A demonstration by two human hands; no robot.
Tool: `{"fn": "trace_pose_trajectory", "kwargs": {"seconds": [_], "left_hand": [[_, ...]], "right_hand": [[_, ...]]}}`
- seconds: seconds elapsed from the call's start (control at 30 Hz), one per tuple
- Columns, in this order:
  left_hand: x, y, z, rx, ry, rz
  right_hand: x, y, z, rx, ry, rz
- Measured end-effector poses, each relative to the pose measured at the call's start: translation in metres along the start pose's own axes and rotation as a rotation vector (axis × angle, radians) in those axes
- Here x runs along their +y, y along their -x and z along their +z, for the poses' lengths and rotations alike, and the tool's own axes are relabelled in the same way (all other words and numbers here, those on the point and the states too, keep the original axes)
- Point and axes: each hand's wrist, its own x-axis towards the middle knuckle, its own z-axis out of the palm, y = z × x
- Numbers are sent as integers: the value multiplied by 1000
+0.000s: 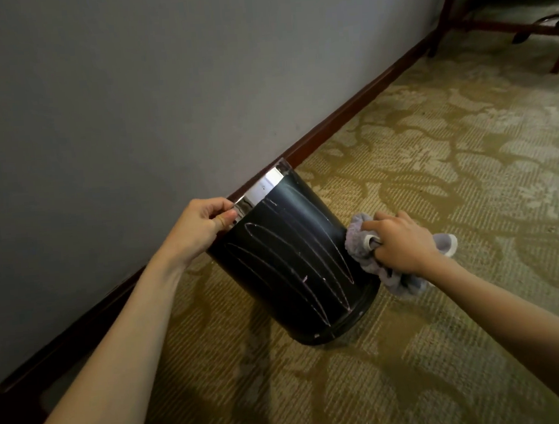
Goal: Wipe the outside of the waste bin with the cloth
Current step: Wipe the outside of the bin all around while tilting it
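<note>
1. Carpet (pixel 366 388): olive-tan pile with a pale leaf pattern covers the floor from the 6 o'clock edge outward. Two bare forearms enter over it, one from 7 o'clock and one from 4 o'clock.
2. Waste bin (pixel 294 260): black and round, sited just below frame centre. Its base rests on the carpet toward 6 o'clock, and its mouth is tipped toward 11 o'clock. Pale looping streaks run along the length of the side that faces the camera. A bright metal band (pixel 260 188) circles the mouth.
3. Right hand (pixel 403 244): at 3 o'clock of the bin, fingers curled tight on a bunched grey-lilac cloth (pixel 359 239). The cloth is pressed against the bin's right side wall, and a loose end trails behind the wrist.
4. Left hand (pixel 202 222): at 9 o'clock of the bin, pinching the metal band, with the thumb on its outer face and the fingers folded over the top edge.
5. Wall (pixel 163 87): grey, directly behind the bin, with a dark red-brown skirting board (pixel 362 96) at its foot running toward 1 o'clock.
6. Furniture legs (pixel 449 11): reddish wood with a cross rail, far off at 1 o'clock; the piece itself is cut off by the frame.
</note>
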Motion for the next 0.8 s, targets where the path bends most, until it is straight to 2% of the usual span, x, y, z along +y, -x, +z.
{"fn": "trace_pose_trajectory", "kwargs": {"seconds": [0.3,0.43,0.63,0.8], "left_hand": [[18,0,16,-34,-57,46],[20,-1,17,-23,-50,30],[17,3,14,-59,-62,34],[19,-3,15,-6,-40,23]], "right_hand": [[-62,-32,-65,207,-90,-130],[-85,-38,-80,253,5,-182],[-86,-36,-80,167,111,-200],[-65,-19,-56,34,213,-122]]}}
